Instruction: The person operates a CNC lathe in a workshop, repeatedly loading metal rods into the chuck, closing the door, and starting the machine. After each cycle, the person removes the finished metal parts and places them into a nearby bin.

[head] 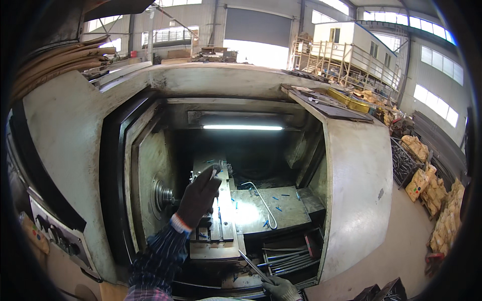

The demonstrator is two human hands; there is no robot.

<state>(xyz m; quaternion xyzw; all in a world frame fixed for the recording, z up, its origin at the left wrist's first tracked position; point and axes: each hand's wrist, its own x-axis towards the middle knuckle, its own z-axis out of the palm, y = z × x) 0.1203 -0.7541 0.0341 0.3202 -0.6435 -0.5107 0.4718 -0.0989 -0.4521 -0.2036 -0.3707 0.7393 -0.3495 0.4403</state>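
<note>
My left hand (199, 197), in a dark work glove with a white and orange cuff, reaches into a CNC lathe above its tool slide (226, 227). A small bright metal bit shows at its blurred fingertips; whether the fingers grip it is unclear. To the left of this hand, the spindle nose (165, 195) juts from the inner wall. My right hand (280, 289), gloved in grey-green, holds a metal rod (256, 267) at the lower edge of the opening. The rod slants up and left. Beside it, several similar rods (290, 261) lie in a tray.
A bent white hooked rod (265, 205) and blue chips rest on a metal plate (293, 214). A light tube (243, 127) glows at the back. The lathe's door (357, 195) borders the opening at right; a control panel (56, 233) is at left. Bins of metal parts (403, 161) stand beyond.
</note>
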